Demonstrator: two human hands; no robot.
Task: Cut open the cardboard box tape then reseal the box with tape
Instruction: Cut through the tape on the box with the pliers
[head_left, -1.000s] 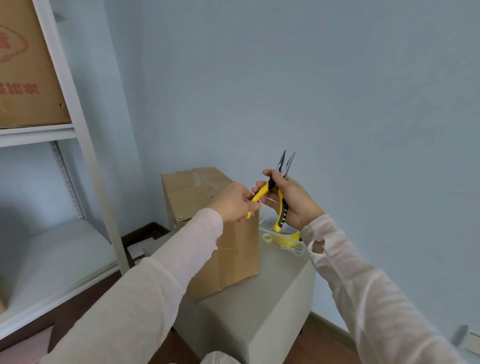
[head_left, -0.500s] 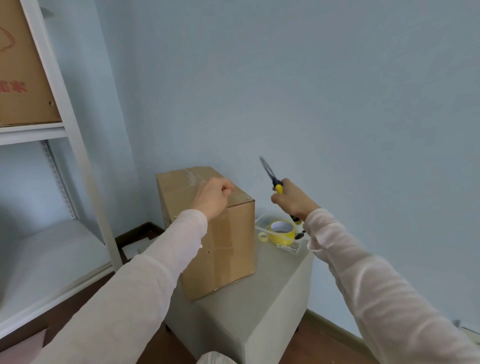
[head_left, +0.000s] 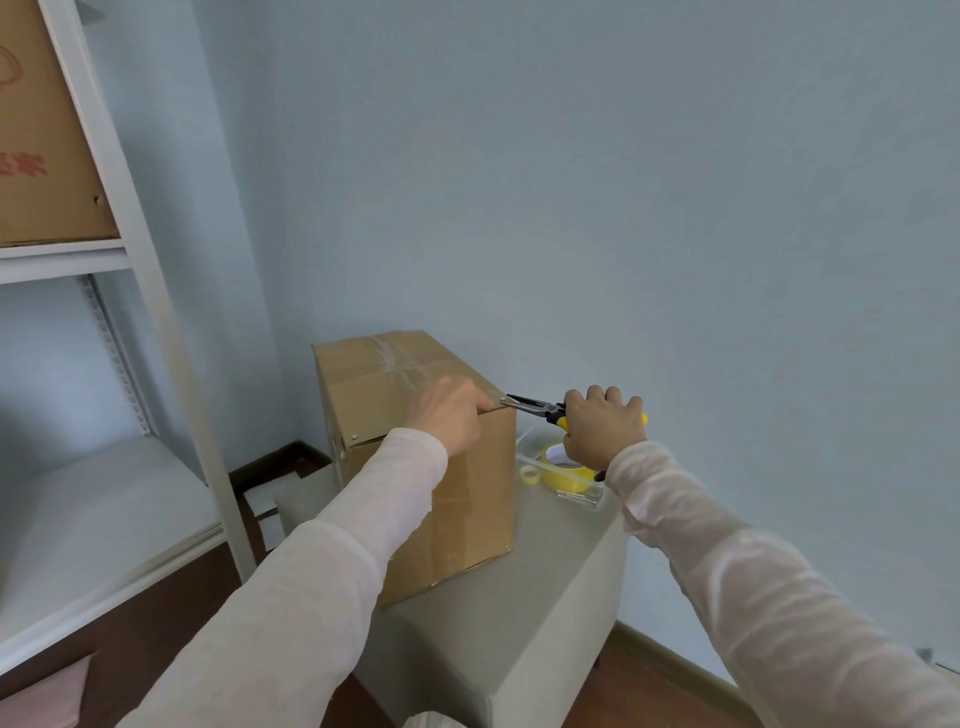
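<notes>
A brown cardboard box (head_left: 467, 493) stands upright on a grey pedestal (head_left: 498, 613), its top sealed with clear tape. My left hand (head_left: 449, 415) rests on the box's top near the right front corner, fingers curled over the edge. My right hand (head_left: 602, 426) grips yellow-handled scissors (head_left: 535, 408), whose closed blades point left and touch the box's top right corner. A yellow tape roll (head_left: 563, 470) lies in a clear tray (head_left: 582, 496) behind my right hand, with a small clear roll (head_left: 530, 474) beside it.
A white metal shelf (head_left: 156, 322) stands on the left with another cardboard box (head_left: 41, 145) on its upper level. A blue wall closes the space behind and to the right. Dark wooden floor shows around the pedestal.
My right hand swung the scissors down from upright to level, bringing the tips to the box's corner. My left hand left the scissors and settled on the box top.
</notes>
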